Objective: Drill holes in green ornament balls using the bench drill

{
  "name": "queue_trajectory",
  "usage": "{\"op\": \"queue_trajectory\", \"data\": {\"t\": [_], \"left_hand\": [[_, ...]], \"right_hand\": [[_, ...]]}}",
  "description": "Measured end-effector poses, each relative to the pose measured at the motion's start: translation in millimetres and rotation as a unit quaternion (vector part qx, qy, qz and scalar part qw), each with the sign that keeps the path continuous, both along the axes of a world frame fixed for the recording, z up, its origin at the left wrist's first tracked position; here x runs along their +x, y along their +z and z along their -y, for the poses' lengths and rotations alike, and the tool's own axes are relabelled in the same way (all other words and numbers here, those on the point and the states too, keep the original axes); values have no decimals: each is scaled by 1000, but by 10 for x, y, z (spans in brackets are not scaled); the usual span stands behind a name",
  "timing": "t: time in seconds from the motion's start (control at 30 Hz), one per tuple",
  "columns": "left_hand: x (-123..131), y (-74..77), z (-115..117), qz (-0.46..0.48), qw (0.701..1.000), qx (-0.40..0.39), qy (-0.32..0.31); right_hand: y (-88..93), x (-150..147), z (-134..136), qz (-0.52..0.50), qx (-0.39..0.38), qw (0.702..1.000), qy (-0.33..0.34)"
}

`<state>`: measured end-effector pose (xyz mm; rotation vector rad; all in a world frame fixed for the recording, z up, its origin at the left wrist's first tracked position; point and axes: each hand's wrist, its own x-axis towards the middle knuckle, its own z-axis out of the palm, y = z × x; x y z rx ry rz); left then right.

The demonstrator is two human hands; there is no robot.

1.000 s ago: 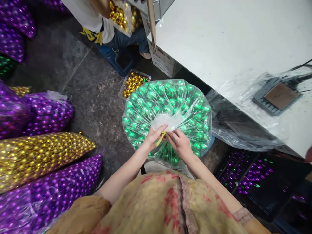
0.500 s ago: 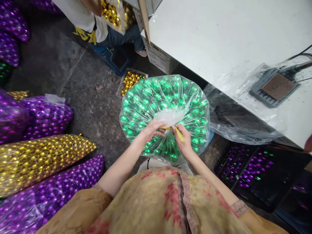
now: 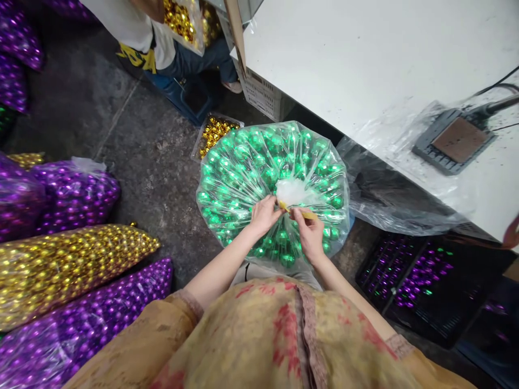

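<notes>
Head view: right grip (image 3: 312,234) pinches yellow tie (image 3: 308,214), left grip (image 3: 263,216) holds bag top (image 3: 292,191), now bunched narrower.

Both bare forearms (image 3: 222,266) angle inward, left grip (image 3: 264,217) and right grip (image 3: 311,235) near each other, fingers (image 3: 299,218) bent.

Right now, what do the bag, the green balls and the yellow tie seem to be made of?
Bag: thin, clear plastic film with a glossy finish; it wrinkles and shows reflections. Green balls: probably plastic with a metallic coating, judging by the sharp glints. Yellow tie: perhaps plastic or ribbon, seemingly matt, without bright glints; too small to tell.
</notes>
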<state>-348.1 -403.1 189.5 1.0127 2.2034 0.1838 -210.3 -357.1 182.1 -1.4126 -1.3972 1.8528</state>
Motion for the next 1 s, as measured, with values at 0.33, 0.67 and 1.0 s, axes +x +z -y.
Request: {"op": "queue_trajectory", "data": {"t": [0.33,0.67,1.0], "left_hand": [[50,-1,-106,-59,990,-75,-107],[-282,-153,-120,145,979,-8,-142],[-324,-275,-197,152,987,17,47]], "right_hand": [[-202,-69,-128,128,126,976,122],[-352,-64,-91,69,41,991,105],[-248,66,78,56,149,983,94]]}}
